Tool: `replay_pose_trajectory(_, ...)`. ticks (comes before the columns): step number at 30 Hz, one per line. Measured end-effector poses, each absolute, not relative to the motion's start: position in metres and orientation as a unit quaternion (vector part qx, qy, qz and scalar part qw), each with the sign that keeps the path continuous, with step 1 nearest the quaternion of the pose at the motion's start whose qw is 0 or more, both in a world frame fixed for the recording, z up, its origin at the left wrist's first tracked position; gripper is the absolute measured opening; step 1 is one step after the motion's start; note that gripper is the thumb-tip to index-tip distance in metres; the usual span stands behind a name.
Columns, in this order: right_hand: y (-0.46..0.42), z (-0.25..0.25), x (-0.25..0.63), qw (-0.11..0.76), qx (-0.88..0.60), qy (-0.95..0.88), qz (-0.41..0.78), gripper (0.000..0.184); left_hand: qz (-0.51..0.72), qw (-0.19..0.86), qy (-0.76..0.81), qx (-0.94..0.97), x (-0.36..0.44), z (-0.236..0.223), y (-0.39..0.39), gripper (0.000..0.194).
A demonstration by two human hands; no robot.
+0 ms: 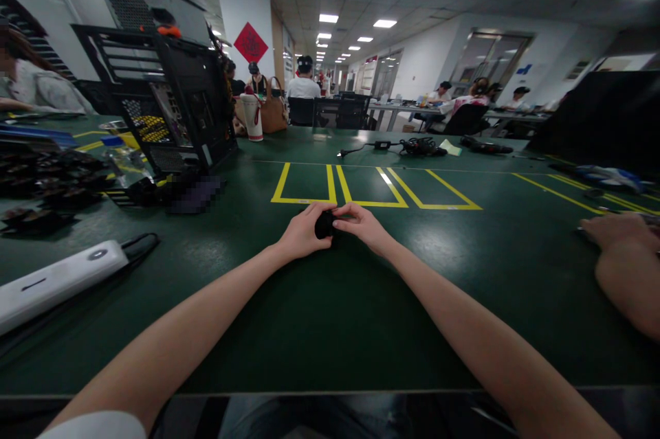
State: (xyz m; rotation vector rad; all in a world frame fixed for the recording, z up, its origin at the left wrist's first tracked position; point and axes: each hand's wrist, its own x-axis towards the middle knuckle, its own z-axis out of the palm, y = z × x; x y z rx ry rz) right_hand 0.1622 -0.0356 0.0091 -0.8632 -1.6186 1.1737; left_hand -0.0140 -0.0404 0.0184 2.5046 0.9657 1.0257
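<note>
A small black rounded object (324, 225) sits between my two hands, just above or on the green table (330, 329); its exact kind does not show. My left hand (305, 231) curls around its left side, thumb below and fingers over the top. From the right, my right hand (362, 226) meets it with thumb and fingertips pinched at its edge. Part of the object is covered by the fingers. Right behind the hands lie yellow tape outlines (340, 204) on the tabletop.
At left stand an open black computer case (170, 95) and a white power strip (62, 281). A paper cup (252, 116) and brown bag (273, 111) are behind. Coiled black cables (420, 147) lie at the back. Another person's hand (619, 233) rests at right.
</note>
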Motion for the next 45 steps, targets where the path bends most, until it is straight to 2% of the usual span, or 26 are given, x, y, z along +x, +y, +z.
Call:
replay_pose_trajectory(2,-0.0357,0.0091,0.1609,0.473,-0.349,-0.657,0.472,0.022,0.354,0.135,0.33,0.865,-0.0144,0.0189,-0.0408,0.056)
replay_pose_trajectory(7,-0.0323,0.0053,0.1609,0.466,-0.368,-0.641,0.487,0.036,0.356,0.137,0.332,0.863,-0.0142,0.0193,-0.0414,0.056)
replay_pose_trajectory(13,-0.0333,0.0052,0.1629,0.456,-0.358,-0.656,0.483,0.035,0.353,0.139,0.339,0.861,-0.0136,0.0194,-0.0415,0.055)
replay_pose_trajectory(17,-0.0357,0.0063,0.1606,0.473,-0.356,-0.652,0.474,0.025,0.353,0.138,0.337,0.862,-0.0139,0.019,-0.0407,0.056)
replay_pose_trajectory(23,-0.0339,0.0036,0.1595,0.475,-0.385,-0.637,0.469,0.036,0.351,0.137,0.338,0.863,-0.0137,0.0187,-0.0405,0.056)
replay_pose_trajectory(27,-0.0335,0.0045,0.1623,0.448,-0.377,-0.652,0.482,0.035,0.355,0.13,0.338,0.862,-0.0138,0.0184,-0.0406,0.055)
replay_pose_trajectory(33,-0.0379,0.0064,0.161,0.471,-0.347,-0.65,0.485,0.025,0.355,0.131,0.338,0.862,-0.0141,0.0178,-0.0401,0.055)
replay_pose_trajectory(38,-0.0356,0.0038,0.1596,0.476,-0.37,-0.634,0.485,0.037,0.358,0.134,0.334,0.862,-0.014,0.0178,-0.0399,0.054)
replay_pose_trajectory(45,-0.0332,0.0041,0.1629,0.456,-0.348,-0.649,0.5,0.035,0.357,0.129,0.333,0.863,-0.0145,0.0162,-0.0383,0.056)
